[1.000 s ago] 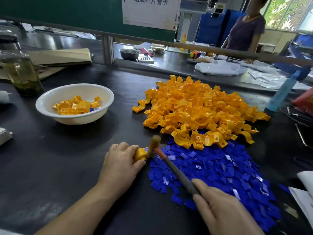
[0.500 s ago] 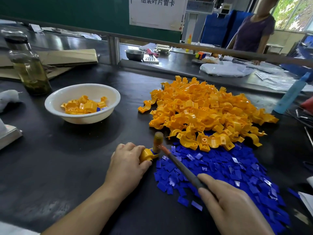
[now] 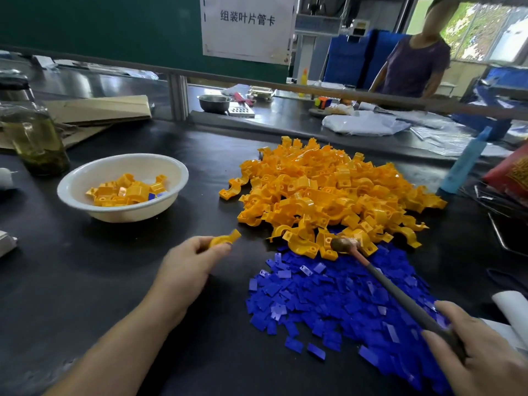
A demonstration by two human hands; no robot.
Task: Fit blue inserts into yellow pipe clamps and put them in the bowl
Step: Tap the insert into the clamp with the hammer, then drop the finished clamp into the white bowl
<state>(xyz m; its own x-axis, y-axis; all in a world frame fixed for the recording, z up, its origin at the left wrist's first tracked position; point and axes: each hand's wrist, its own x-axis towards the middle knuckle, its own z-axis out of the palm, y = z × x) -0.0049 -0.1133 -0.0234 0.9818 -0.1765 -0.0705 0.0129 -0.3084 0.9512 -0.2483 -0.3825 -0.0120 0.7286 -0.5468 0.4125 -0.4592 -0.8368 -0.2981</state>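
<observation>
Our left grip (image 3: 185, 267) pinches one yellow clamp (image 3: 225, 240), held clear of the table (image 3: 85, 281); whether an insert sits in it we cannot tell, since the fingers hide that side; the bowl (image 3: 183, 178) lies ahead and to the left of this grip, well apart; we judge the drop is the step in hand, so we should carry the clamp over the rim and release low; our right grip (image 3: 480, 355) is clenched round the mallet (image 3: 400, 298), whose head hovers ahead and left of it over the clamp pile (image 3: 328, 192); we should keep it off the blue inserts (image 3: 343, 304) under the handle.
</observation>
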